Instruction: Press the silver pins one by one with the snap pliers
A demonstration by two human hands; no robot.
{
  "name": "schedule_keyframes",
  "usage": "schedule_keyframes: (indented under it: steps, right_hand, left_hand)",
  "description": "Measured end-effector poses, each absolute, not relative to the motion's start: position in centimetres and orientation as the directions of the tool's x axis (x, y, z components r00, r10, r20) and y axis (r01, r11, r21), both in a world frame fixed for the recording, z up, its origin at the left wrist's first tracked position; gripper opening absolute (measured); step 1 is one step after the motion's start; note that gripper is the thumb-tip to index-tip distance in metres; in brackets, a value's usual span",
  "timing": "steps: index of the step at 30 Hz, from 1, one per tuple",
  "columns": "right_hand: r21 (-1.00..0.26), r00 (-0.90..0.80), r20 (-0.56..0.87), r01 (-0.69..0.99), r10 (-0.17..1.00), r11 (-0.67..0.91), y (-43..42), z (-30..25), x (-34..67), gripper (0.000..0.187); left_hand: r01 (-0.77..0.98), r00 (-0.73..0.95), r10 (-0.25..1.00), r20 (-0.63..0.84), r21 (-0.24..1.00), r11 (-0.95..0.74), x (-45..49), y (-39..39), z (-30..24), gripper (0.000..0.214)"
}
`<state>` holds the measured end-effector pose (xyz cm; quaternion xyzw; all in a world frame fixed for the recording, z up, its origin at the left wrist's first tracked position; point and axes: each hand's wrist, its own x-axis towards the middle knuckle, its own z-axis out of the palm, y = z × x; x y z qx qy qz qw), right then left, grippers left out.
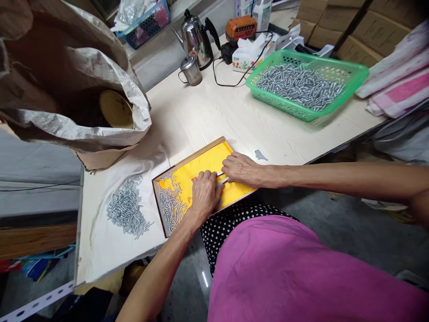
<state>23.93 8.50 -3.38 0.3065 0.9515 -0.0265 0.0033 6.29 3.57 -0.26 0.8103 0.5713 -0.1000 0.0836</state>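
Observation:
Over a shallow tray lined with yellow [187,172], my two hands work close together. My left hand [205,192] has its fingers curled around one end of slim silver metal pieces [221,180]. The fingers of my right hand [243,170] are closed on the other end, to the right. Whether these are separate rods or one tool, I cannot tell, as my fingers cover much of them. Many small silver metal pins [171,208] lie scattered at the tray's left end. A heap of similar pins [129,208] rests on a white cloth [100,243] left of the tray.
A green basket [308,117] full of pins stands at the back right. Behind are a steel kettle [197,40], a metal cup [192,71] and an orange battery [240,29] with a cable. A large open sack [140,112] stands at left. A grey scrap [260,155] lies near my right wrist.

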Motion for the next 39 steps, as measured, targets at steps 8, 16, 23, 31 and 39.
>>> schedule_keyframes:
  steps: [8, 16, 23, 31, 39]
  right_hand:
    - [-0.158, -0.813, -0.016, 0.577, 0.582, 0.801, 8.6, -3.9, 24.1, 0.019]
    - [-0.208, -0.831, 0.118, 0.515, 0.544, 0.831, 7.8, -3.9, 24.3, 0.027]
    - [-0.214, -0.835, 0.057, 0.525, 0.547, 0.824, 6.8, -5.1, 22.5, 0.014]
    - [-0.202, -0.860, 0.156, 0.454, 0.486, 0.868, 6.2, -6.4, 22.5, 0.013]
    - [-0.248, -0.846, 0.293, 0.382, 0.445, 0.890, 5.8, -5.7, 22.5, 0.024]
  left_hand:
    - [0.938, 0.345, 0.914, -0.213, 0.055, -0.341, 5.9, 3.3, -0.8, 0.026]
    - [0.946, 0.147, 0.983, 0.111, 0.274, -0.173, 0.2, 1.7, -0.1, 0.025]
    - [0.984, -0.084, 0.969, -0.232, 0.136, 0.117, 0.9, -1.3, -0.1, 0.041]
    - [0.992, -0.064, 0.919, -0.389, 0.072, 0.100, 1.4, -0.5, 0.1, 0.026]
    - [0.927, -0.008, 0.895, -0.446, 0.333, 0.174, -0.3, -0.8, 0.2, 0.032]
